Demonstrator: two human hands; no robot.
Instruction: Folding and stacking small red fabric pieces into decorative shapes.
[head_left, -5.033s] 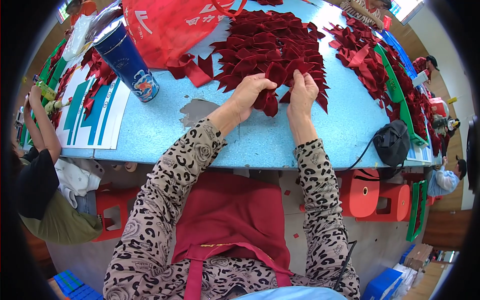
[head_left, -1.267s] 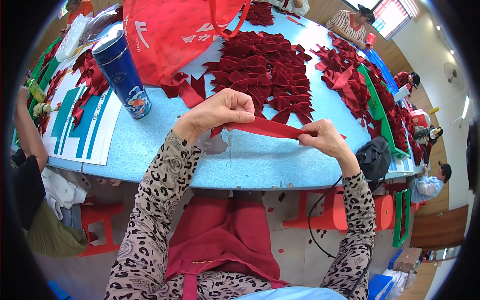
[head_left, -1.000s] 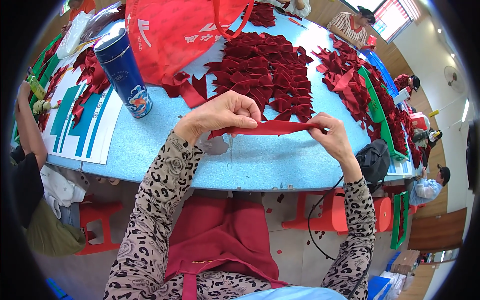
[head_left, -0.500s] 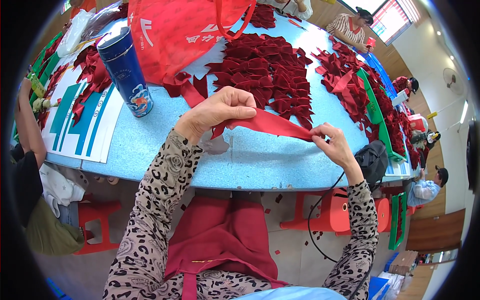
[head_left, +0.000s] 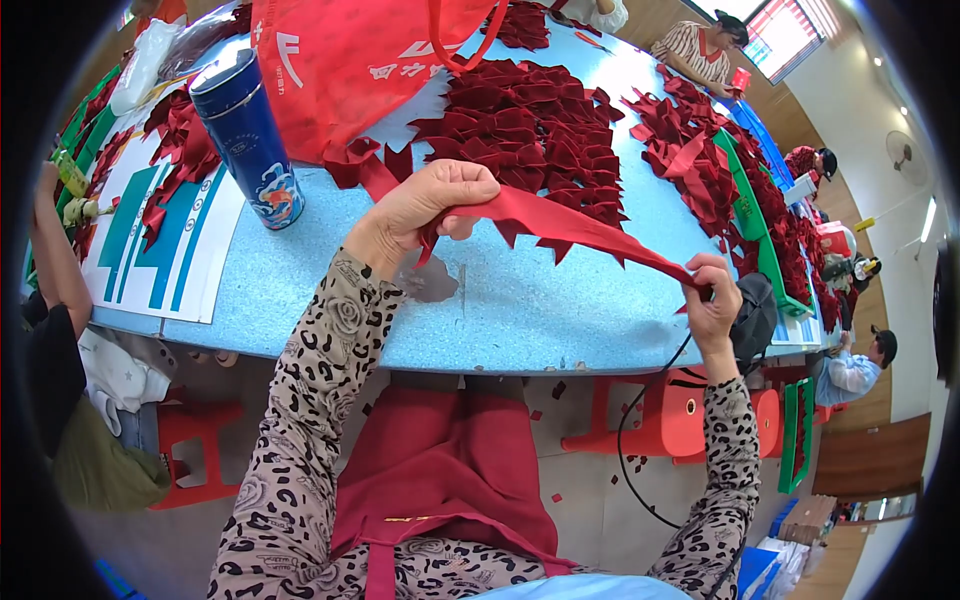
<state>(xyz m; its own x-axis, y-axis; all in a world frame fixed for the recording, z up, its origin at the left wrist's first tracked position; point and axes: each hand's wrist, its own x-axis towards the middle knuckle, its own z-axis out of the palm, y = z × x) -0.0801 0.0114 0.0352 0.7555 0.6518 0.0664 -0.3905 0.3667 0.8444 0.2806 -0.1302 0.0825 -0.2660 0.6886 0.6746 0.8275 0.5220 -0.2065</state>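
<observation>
We see a blue table [head_left: 560, 310] bearing a bow pile [head_left: 535, 130] centre top, flask [head_left: 245, 135] and red bag [head_left: 350, 60] upper left.

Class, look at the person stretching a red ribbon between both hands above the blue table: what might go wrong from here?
1. The red ribbon is pulled taut between the left hand and right hand; the right hand pinches only its tip, so it may slip free.
2. The ribbon passes low over the pile of red bows; a sweep might scatter them.
3. The tall blue bottle stands near the left hand and might get knocked over.
</observation>
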